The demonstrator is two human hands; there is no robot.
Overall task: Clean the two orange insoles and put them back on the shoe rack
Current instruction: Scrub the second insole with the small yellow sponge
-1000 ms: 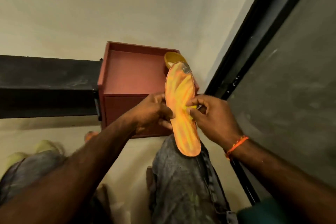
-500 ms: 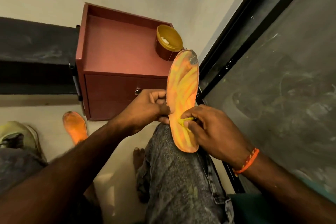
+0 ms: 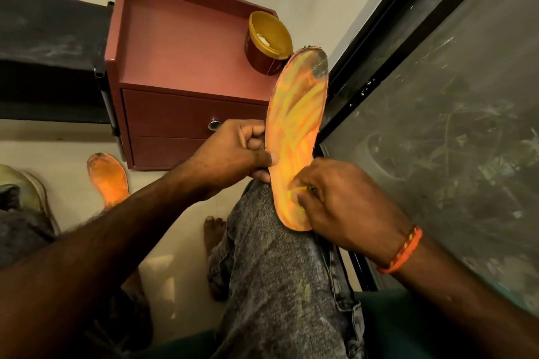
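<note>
An orange insole (image 3: 294, 125) with yellow streaks and a dark grimy toe stands upright on my knee (image 3: 277, 242). My left hand (image 3: 233, 151) pinches its left edge at mid-length, thumb on the front. My right hand (image 3: 338, 201) holds a small yellow item (image 3: 297, 191) pressed against the insole's lower part; I cannot tell what it is. The second orange insole (image 3: 108, 178), dirty at the toe, lies flat on the floor at the left, partly hidden by my left forearm.
A red-brown cabinet (image 3: 175, 67) with a drawer knob stands ahead, an open yellow-rimmed tub (image 3: 268, 41) on its top right corner. A dark glass door with black frame (image 3: 437, 96) fills the right. A pale shoe (image 3: 26, 189) lies at far left.
The view has tilted down and closer, so cabinet and floor insole show more. My right hand has slid down the insole toward its heel. My left hand keeps its hold.
</note>
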